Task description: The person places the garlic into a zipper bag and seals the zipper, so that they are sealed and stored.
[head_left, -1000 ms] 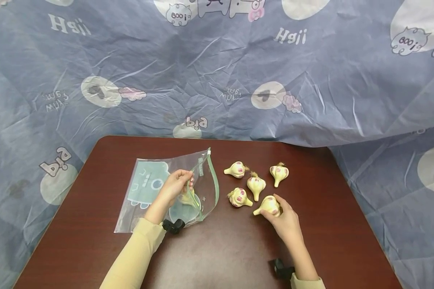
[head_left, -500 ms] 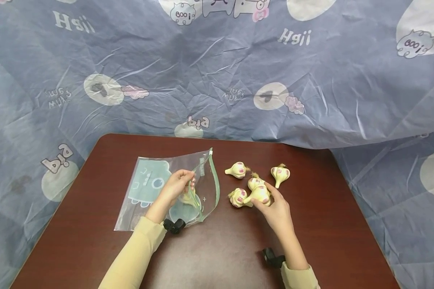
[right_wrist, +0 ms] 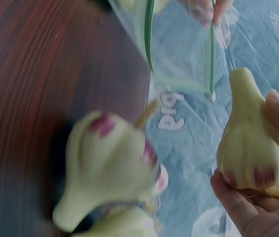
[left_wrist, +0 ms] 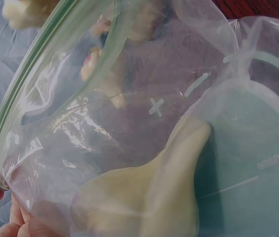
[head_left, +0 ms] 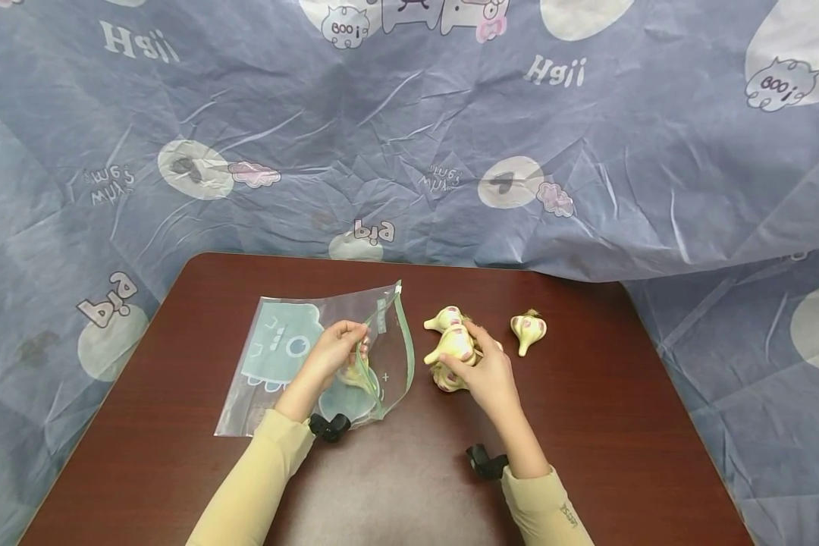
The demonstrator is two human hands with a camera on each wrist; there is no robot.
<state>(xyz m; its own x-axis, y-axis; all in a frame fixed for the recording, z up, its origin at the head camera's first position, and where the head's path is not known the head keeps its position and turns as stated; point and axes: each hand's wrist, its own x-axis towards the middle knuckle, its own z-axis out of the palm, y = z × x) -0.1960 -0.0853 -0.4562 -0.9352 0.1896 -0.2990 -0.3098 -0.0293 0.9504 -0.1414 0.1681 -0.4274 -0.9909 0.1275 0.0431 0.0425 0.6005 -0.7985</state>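
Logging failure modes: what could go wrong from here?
The right hand holds a bulb above loose bulbs, so it might knock one. The left hand pinches one edge of the clear bag; if that grip slips, the open end could sag shut.

- On the blue backdrop cloth [head_left: 382, 136], we read "Haii" in white letters at upper left and again right of upper centre.
- On the same cloth, we read "BOO" in a cloud bubble [head_left: 345, 28] at the top centre and in another at upper right.
- Three outlined letters resembling "bia" stand on it at left and centre; we cannot tell which way up they read.
- Two paler clusters of letters, left and centre, stay illegible to us.
- On the clear bag [head_left: 398, 356], we see a plus-shaped sign; the left wrist view adds a tiny reversed word, perhaps "name".
- On the right sleeve [head_left: 542, 500], small lettering we cannot read.
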